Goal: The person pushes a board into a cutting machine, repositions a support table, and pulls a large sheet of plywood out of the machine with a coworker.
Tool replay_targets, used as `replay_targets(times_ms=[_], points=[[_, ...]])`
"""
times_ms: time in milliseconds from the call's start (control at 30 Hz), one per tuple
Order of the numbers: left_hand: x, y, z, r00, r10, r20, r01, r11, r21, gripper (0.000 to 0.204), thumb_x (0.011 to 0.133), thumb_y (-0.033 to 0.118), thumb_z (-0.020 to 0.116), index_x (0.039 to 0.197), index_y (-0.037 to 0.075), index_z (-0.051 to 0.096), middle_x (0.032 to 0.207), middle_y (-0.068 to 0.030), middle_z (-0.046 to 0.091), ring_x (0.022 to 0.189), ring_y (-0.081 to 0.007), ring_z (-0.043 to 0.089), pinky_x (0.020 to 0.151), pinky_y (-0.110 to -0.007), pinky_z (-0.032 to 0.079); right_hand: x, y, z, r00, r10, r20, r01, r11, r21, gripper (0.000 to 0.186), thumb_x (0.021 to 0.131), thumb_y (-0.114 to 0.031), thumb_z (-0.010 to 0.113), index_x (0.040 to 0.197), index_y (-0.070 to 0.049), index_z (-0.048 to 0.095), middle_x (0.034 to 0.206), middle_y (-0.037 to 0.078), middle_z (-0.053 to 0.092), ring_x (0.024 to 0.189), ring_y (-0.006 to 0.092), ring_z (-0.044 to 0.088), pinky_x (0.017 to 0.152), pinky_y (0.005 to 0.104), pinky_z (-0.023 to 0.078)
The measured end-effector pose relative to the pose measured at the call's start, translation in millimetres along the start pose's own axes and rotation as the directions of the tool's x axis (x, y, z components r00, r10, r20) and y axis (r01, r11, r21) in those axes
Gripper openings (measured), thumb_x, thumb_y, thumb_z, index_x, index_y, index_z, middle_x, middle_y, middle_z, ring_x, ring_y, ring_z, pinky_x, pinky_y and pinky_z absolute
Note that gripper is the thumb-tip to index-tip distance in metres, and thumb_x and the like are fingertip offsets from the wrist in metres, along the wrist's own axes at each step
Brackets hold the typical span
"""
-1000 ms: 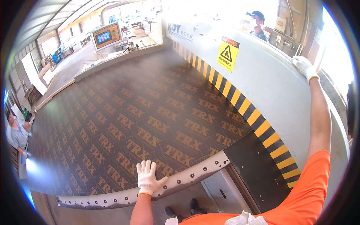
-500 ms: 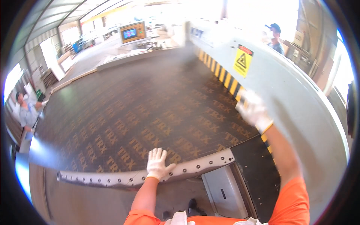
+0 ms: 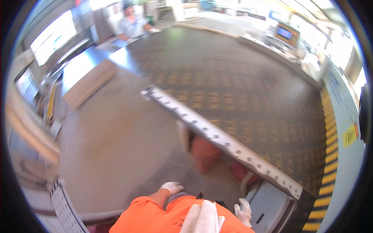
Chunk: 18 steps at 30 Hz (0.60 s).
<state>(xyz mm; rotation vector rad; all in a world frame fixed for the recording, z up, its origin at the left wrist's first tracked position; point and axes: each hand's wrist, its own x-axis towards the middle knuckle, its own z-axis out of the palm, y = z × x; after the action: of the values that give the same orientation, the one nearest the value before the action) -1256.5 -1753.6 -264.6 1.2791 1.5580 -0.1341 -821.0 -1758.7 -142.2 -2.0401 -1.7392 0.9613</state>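
Observation:
My gloved left hand [image 3: 172, 187] hangs low by my body, blurred, its fingers indistinct. My gloved right hand [image 3: 243, 213] is open, fingers loosely bent and apart, beside a grey machine housing [image 3: 261, 204]. In front of me lies a large dark patterned sheet [image 3: 233, 77] on the machine bed, with a long metal strip with holes [image 3: 219, 138] along its near edge. Both hands are off the sheet. A pale cloth bundle [image 3: 202, 217] rests against my orange shirt.
A co-worker [image 3: 130, 29] stands at the far edge, hands by the sheet. Stacked boards [image 3: 89, 83] lie at left. Red-brown bags [image 3: 204, 153] sit below the strip. A control screen [image 3: 286, 35] is at back right. A striped machine beam [image 3: 338, 97] runs along the right.
My left hand has left the sheet's near edge and dropped. My right hand has come down from the machine beam to my side. The view has swung left, showing floor and stacked boards.

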Motion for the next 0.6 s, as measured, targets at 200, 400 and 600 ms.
replay_targets(times_ms=[200,400,600], points=[[-220,-598,-205,0.582,-0.721,-0.376,0.466,0.675,-0.572,0.060,0.098,0.050,0.051,0.131,0.005,0.073,0.138,-0.0239,0.068,0.132,-0.0429,0.062,0.112,-0.050,0.048,-143,-440,354,0.963,0.219,0.159,-0.217,0.976,-0.028,0.043,0.094,-0.018,0.067,0.135,-0.004,0.070,0.140,0.018,0.069,0.133,0.0327,0.064,0.114,0.0406,0.049],[-342,-842,-278,0.430,-0.809,-0.400,0.337,0.555,-0.760,0.057,0.100,0.051,0.050,0.129,0.007,0.072,0.135,-0.0216,0.070,0.129,-0.0415,0.063,0.110,-0.050,0.049,-13,-607,567,0.804,-0.578,0.142,0.578,0.815,0.044,0.036,0.094,0.000,0.064,0.129,0.008,0.067,0.132,0.022,0.068,0.124,0.0353,0.065,0.112,0.0427,0.049],[-296,-850,-263,0.737,-0.663,-0.129,0.414,0.594,-0.689,0.048,0.102,0.040,0.045,0.121,0.007,0.075,0.134,-0.0222,0.070,0.126,-0.0434,0.064,0.108,-0.052,0.049,209,-775,653,0.804,-0.593,0.033,0.594,0.803,-0.044,0.045,0.104,-0.014,0.062,0.144,0.006,0.060,0.147,0.023,0.061,0.139,0.0373,0.056,0.122,0.0444,0.039]])
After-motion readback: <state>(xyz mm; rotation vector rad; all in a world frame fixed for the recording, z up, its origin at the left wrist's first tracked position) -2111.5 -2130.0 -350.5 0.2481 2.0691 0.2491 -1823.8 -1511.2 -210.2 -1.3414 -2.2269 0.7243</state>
